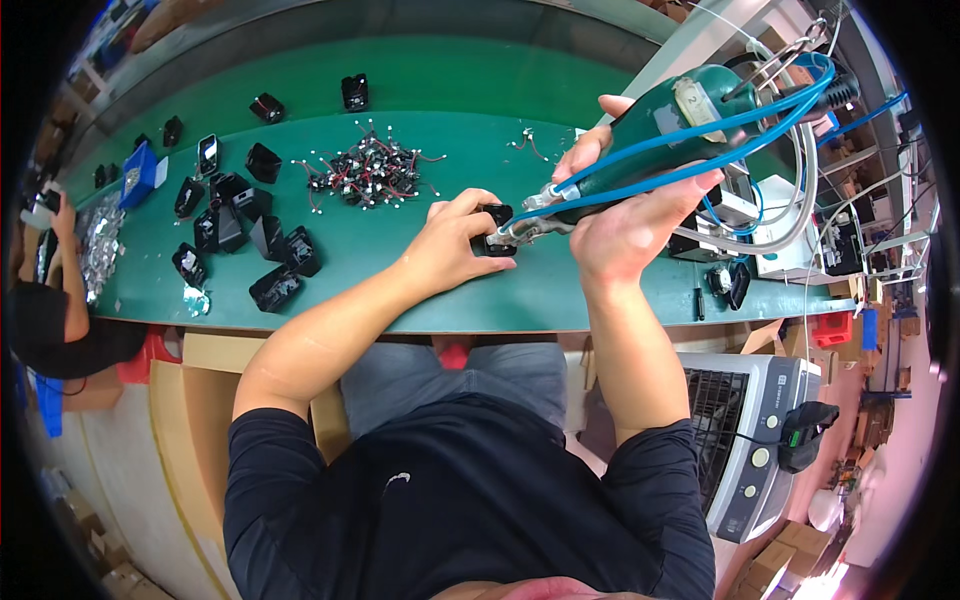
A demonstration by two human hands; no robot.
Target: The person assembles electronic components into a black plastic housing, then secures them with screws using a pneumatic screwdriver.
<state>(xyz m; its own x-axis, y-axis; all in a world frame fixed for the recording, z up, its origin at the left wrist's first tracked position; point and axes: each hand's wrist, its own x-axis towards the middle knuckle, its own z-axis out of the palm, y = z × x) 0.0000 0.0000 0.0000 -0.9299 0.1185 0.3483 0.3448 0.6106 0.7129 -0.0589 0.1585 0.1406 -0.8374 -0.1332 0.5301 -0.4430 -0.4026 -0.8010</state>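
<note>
My left hand point(450, 243) grips a small black plastic housing point(496, 214) against the green tabletop, fingers on its far side and thumb on its near side. In my right hand point(630, 235) is a green hand-held power tool point(640, 130) with blue tubes and a metal nose. The nose reaches into the housing between my left fingers; the exact contact point is hidden. Beyond my left hand lies a heap of small red-and-black wire leads point(370, 175) with white connectors. Several more black housings point(232, 222) lie to the left, some clustered together.
A blue bin point(139, 180) and clear plastic bags point(103, 240) lie at the far left, near a co-worker's arm point(68, 255). White equipment point(785, 220), cables and a dark pen-like tool point(699, 303) are on the right. An air cooler point(762, 440) stands below the table's right side.
</note>
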